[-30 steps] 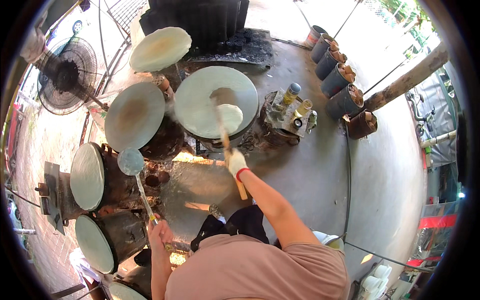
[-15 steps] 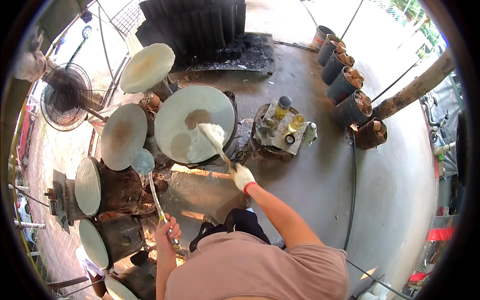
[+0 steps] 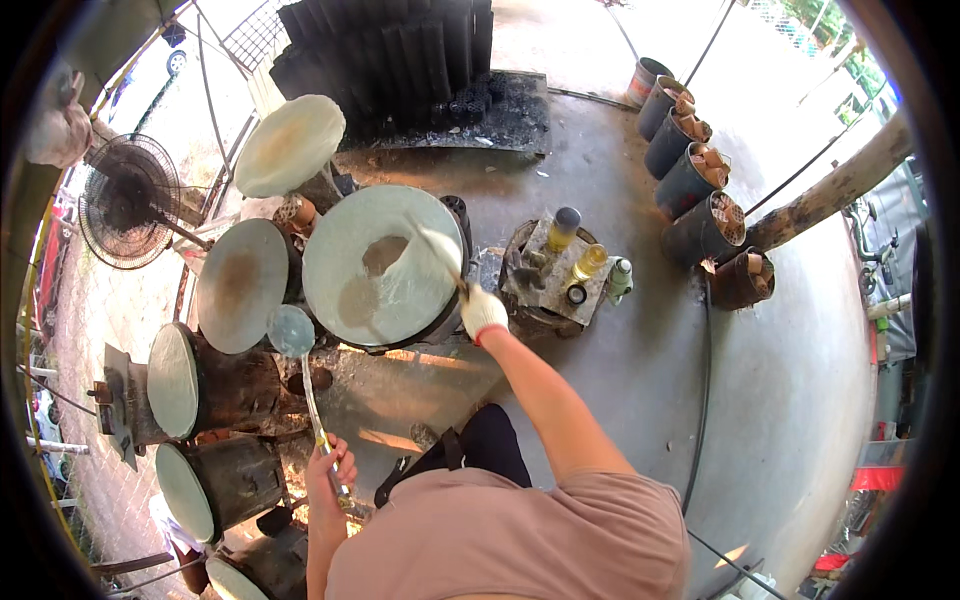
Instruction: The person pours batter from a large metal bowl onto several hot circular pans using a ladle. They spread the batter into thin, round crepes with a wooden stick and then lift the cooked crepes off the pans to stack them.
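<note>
Blurry, whitish paddle [image 3: 441,252] in gloved right hand [image 3: 485,312], round grey ladle [image 3: 291,331] in left hand [image 3: 330,468]

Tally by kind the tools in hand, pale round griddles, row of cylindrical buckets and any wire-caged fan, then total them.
Pale round-bowled long-handled ladle: 1
Pale long-handled spreader: 1
Pale round griddles: 6, one cut off
Dark or rusty cylindrical buckets: 6
Dark round wire-caged fan: 1
Total: 15

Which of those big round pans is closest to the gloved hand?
The largest pan, just ahead and left of the gloved right hand. Only it has the paddle over it and two brown patches.
</note>
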`<control>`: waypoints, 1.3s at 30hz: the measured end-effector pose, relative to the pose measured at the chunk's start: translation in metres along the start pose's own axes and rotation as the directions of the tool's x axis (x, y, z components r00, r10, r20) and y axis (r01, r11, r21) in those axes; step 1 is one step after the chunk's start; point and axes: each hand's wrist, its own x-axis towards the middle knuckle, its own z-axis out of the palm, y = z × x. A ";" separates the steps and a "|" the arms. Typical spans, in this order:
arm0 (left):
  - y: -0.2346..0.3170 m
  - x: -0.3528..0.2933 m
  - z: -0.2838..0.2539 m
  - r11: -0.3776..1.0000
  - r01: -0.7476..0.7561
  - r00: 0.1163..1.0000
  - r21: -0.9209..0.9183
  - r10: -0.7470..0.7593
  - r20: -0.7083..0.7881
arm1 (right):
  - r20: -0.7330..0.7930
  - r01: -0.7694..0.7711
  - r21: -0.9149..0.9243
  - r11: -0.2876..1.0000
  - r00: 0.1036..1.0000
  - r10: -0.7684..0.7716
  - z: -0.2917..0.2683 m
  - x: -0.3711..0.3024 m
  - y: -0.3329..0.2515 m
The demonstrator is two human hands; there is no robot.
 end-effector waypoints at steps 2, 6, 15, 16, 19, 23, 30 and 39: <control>0.006 0.005 -0.001 1.000 0.020 1.000 -0.001 -0.020 -0.005 | -0.059 0.025 0.037 0.999 0.998 -0.023 0.001 0.024 -0.019; 0.013 0.011 -0.026 0.998 0.067 0.998 -0.011 -0.067 0.008 | 0.078 0.184 0.245 0.952 0.975 -0.208 0.035 -0.008 -0.017; 0.026 0.035 -0.061 0.982 0.185 0.980 -0.047 -0.180 0.087 | 0.036 -0.121 0.917 0.380 0.974 0.225 0.063 -0.044 -0.039; 0.026 0.035 -0.061 0.981 0.189 0.979 -0.037 -0.185 0.090 | -0.003 -0.073 0.862 0.502 0.989 0.150 0.057 -0.034 -0.032; 0.023 0.039 -0.055 0.980 0.196 0.978 -0.019 -0.194 0.077 | -0.090 -0.036 0.781 0.624 0.982 0.169 0.047 -0.033 -0.026; 0.016 0.042 -0.038 0.973 0.228 0.973 0.019 -0.228 0.022 | 0.146 -0.169 0.689 0.705 0.985 0.094 0.044 -0.030 -0.033; -0.001 0.038 -0.015 0.959 0.283 0.958 -0.023 -0.284 -0.040 | 0.104 -0.080 0.648 0.757 0.994 0.016 0.034 0.020 -0.011; 0.001 0.069 -0.013 0.935 0.301 0.937 0.187 -0.253 -0.241 | 0.145 0.017 0.594 0.804 0.981 -0.128 0.033 0.054 -0.012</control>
